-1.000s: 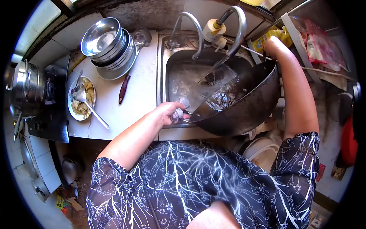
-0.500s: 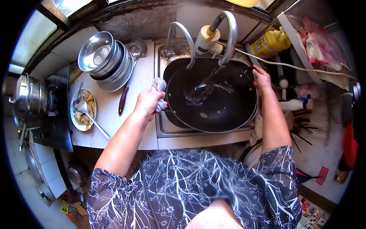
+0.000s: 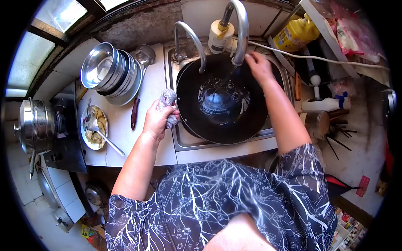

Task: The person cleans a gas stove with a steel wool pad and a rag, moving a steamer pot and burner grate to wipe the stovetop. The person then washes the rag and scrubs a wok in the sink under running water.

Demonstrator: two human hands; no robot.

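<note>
A bunched grey cloth (image 3: pixel 168 104) is clasped in my left hand (image 3: pixel 155 119), just left of the sink. The large black wok (image 3: pixel 197 121) sits over the sink, with water (image 3: pixel 220 104) pooled in its bottom. A thin stream falls into it from the curved metal faucet (image 3: pixel 242 33). Beside the faucet's outlet, at the wok's far right rim, is my right hand (image 3: pixel 260 69), its fingers stretched forward and holding nothing that I can see. Whether its fingertips touch the rim is unclear.
Stacked metal bowls (image 3: pixel 100 67), a ladle (image 3: pixel 136 104) and a plate of food (image 3: pixel 100 140) with a spoon stand on the left counter. A second tap (image 3: pixel 188 29) arches over the sink. Bottles, including a yellow jug (image 3: pixel 295 33), stand right. A steamer pot (image 3: pixel 35 125) is far left.
My right hand has left the wok's right side and moved up and left towards the faucet. The wok has shifted a little left, and more water shows inside. The left hand still holds the cloth.
</note>
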